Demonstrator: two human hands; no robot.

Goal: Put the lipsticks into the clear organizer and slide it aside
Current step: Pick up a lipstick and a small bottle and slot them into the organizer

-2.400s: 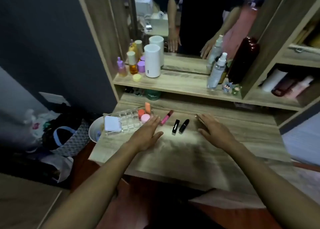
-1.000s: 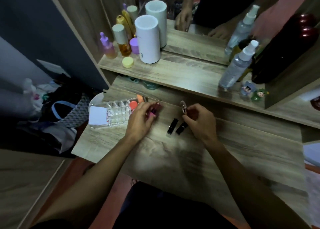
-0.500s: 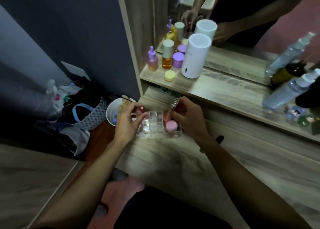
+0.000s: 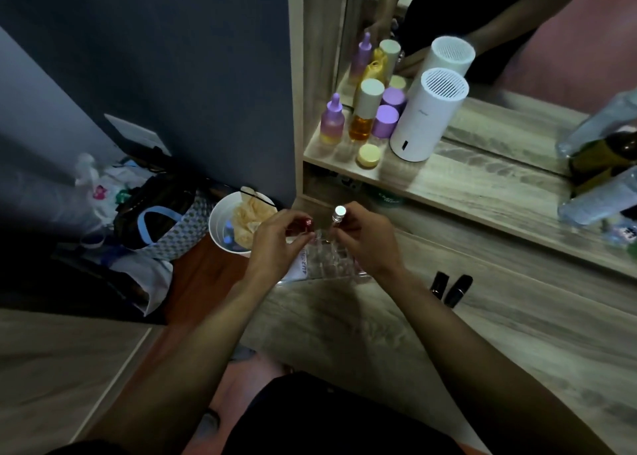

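Observation:
The clear organizer (image 4: pixel 322 263) sits at the left end of the wooden vanity top, partly hidden by both hands. My left hand (image 4: pixel 275 247) holds a dark red lipstick (image 4: pixel 305 223) upright over the organizer's left side. My right hand (image 4: pixel 365 239) pinches a silver-capped lipstick (image 4: pixel 337 217) upright above the organizer's middle slots. Two black lipsticks (image 4: pixel 450 287) lie side by side on the vanity top to the right of my right forearm.
A raised shelf holds a white cylinder (image 4: pixel 425 116), small bottles and jars (image 4: pixel 367 116), and spray bottles (image 4: pixel 599 192) at the right, with a mirror behind. Left of the vanity, a white bowl (image 4: pixel 238 228) and bags (image 4: pixel 151 223) sit on the floor.
Both hands picked up one lipstick each from the vanity top and carried them left over the organizer. The view swung left and down. The two black lipsticks stayed put.

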